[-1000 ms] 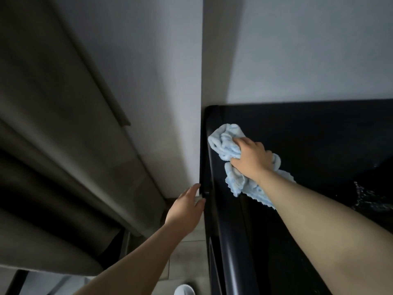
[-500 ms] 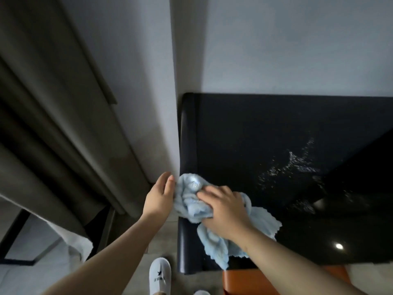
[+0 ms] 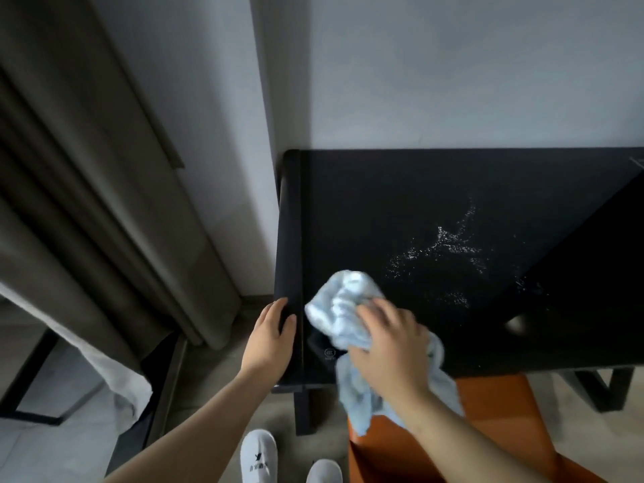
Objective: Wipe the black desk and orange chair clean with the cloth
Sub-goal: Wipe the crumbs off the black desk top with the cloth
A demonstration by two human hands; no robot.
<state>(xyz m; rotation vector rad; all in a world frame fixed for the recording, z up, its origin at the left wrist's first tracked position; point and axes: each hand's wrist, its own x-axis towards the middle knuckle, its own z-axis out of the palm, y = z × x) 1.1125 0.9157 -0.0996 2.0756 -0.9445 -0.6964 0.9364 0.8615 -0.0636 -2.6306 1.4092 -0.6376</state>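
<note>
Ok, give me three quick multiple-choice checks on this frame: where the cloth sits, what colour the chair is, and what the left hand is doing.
1. The cloth lies
A. at the desk's near left corner
B. on the floor
C. on the chair

2. The chair is
A. grey
B. orange
C. white

3. The left hand
A. hangs free
B. holds the cloth
C. grips the desk's left edge

Answers:
1 A, bunched on the black desk under the right hand.
2 B, orange seat below the near edge.
3 C, fingers wrapped over the edge.
</note>
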